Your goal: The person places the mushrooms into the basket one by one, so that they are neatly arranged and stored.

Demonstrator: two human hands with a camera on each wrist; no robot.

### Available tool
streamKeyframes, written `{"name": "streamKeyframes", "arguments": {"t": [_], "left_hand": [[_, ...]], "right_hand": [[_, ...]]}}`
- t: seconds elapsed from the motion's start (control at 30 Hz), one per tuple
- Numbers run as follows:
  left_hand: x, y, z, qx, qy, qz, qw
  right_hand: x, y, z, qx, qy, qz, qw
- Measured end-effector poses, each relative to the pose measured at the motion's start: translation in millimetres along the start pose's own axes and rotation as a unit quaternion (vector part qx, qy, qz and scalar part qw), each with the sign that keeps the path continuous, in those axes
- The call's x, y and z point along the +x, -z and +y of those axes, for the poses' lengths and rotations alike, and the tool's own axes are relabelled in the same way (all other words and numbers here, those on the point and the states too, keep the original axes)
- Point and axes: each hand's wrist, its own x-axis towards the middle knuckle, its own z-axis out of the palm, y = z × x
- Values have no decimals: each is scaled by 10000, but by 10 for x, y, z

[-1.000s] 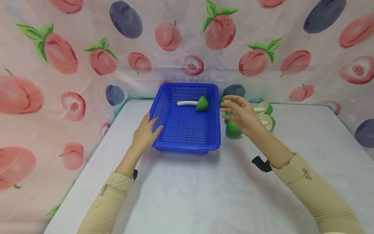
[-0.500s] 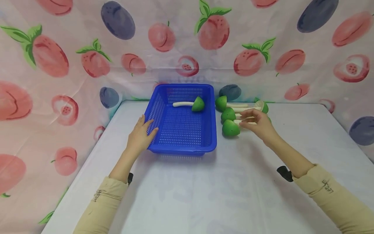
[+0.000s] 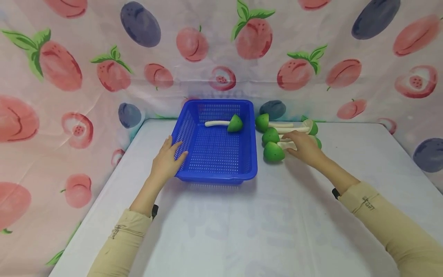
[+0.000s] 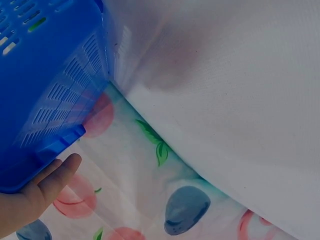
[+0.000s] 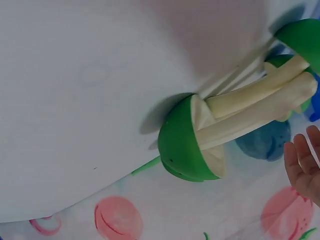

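Observation:
A blue plastic basket point(image 3: 216, 179) stands on the table with one green-capped toy mushroom point(image 3: 235, 123) lying inside. My left hand point(image 3: 165, 161) holds the basket's left rim; its fingers lie along the outside wall in the left wrist view. My right hand point(image 3: 304, 148) is over the pale stems of several mushrooms right of the basket. Its thumb and fingers are spread on either side of the nearest mushroom point(image 3: 274, 152); I see no firm grip on the stem. In the right wrist view, extended fingers point(image 5: 302, 162) show beside two stems and a green cap point(image 5: 182, 142).
The other mushrooms lie close together, with caps point(image 3: 262, 122) near the basket and caps point(image 3: 310, 127) at the opposite end. A white cloth covers the table point(image 3: 221, 231). Behind it hangs a fruit-print curtain point(image 3: 194, 80).
My right hand has moved from beside the basket's right rim to the right, then down among the mushroom stems. The left hand stays on the basket rim. The view has shifted slightly.

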Motion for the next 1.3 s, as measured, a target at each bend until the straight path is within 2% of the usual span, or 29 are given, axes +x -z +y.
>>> {"name": "streamKeyframes", "arguments": {"t": [0.17, 0.4, 0.7, 1.13, 1.3], "left_hand": [[-19, -24, -9, -5, 39, -71, 10000], [-10, -31, 14, -33, -16, -45, 10000], [-4, -32, 19, -58, 42, -82, 9999], [25, -15, 53, -44, -10, -60, 10000], [12, 12, 18, -10, 65, -73, 10000]], "right_hand": [[39, -75, 84, -263, 15, -378, 9989], [106, -113, 174, -217, -109, -826, 9963], [195, -109, 209, -244, -68, -1098, 9936], [115, 185, 280, 116, -409, -753, 9963], [92, 300, 215, -286, -186, -563, 9978]]}}
